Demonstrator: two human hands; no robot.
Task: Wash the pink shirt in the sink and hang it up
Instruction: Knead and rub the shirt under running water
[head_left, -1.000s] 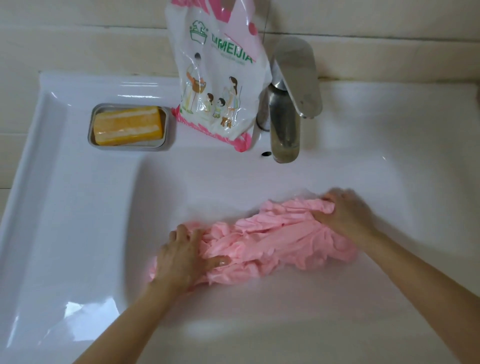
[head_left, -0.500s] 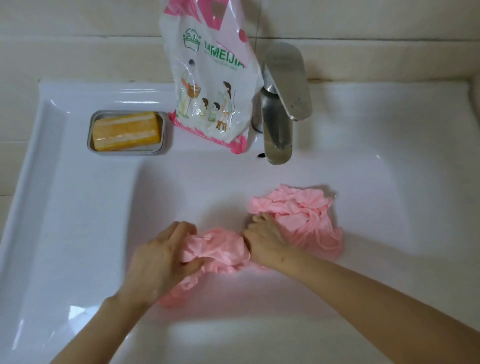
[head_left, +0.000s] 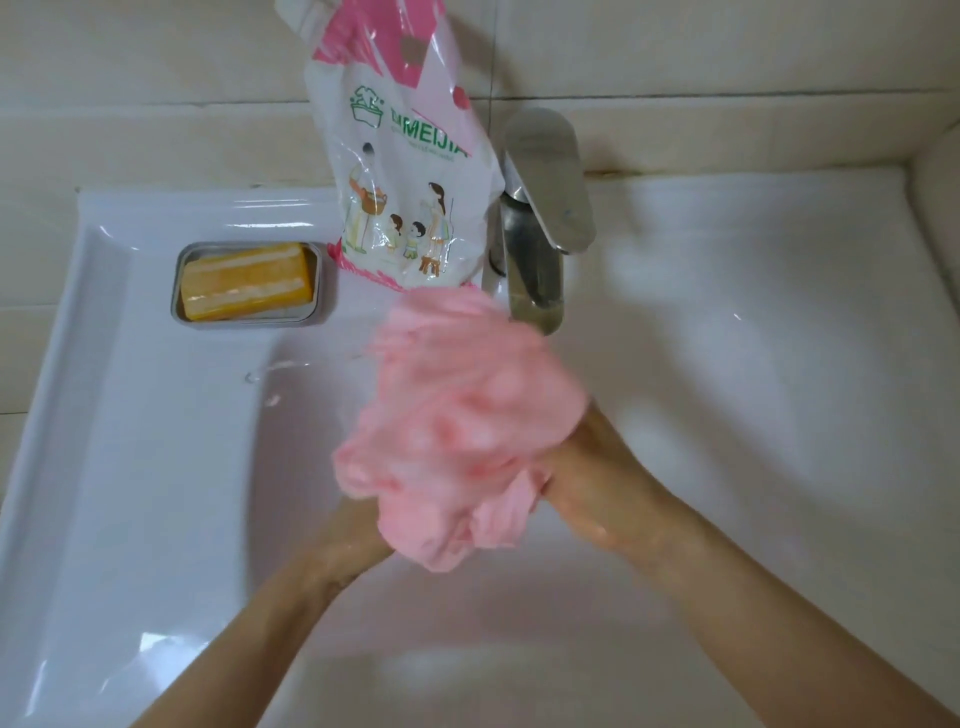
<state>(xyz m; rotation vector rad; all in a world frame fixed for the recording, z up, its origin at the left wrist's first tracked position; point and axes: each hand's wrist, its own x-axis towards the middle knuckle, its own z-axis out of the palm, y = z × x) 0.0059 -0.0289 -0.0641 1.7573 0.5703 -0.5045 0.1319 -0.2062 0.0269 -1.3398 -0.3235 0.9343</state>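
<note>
Bunching into one blurred wad, the pink shirt (head_left: 457, 426) has risen from the sink (head_left: 156, 467) floor to just before the faucet (head_left: 540, 260). The right hand (head_left: 592, 488) has its grip closed round the lower edge; the left hand (head_left: 353, 540) sits beneath, its grip hidden, so I cannot tell.

Single head cam, wide-angle, sitting above and behind the hands, pitched steeply down and forward. Close range: both forearms enter from the bottom edge. Left hand (head_left: 348, 540) and right hand (head_left: 597, 488) sit just below frame centre, and the pink shirt (head_left: 457, 431) between them fills the middle, motion-blurred. Beyond the hands: faucet (head_left: 540, 249), detergent bag (head_left: 405, 208), tiled wall (head_left: 727, 47) along the top edge. Beyond and left of the left hand: soap dish (head_left: 249, 283). Sink (head_left: 130, 467) spans nearly full width; its edges bow near the borders.
</note>
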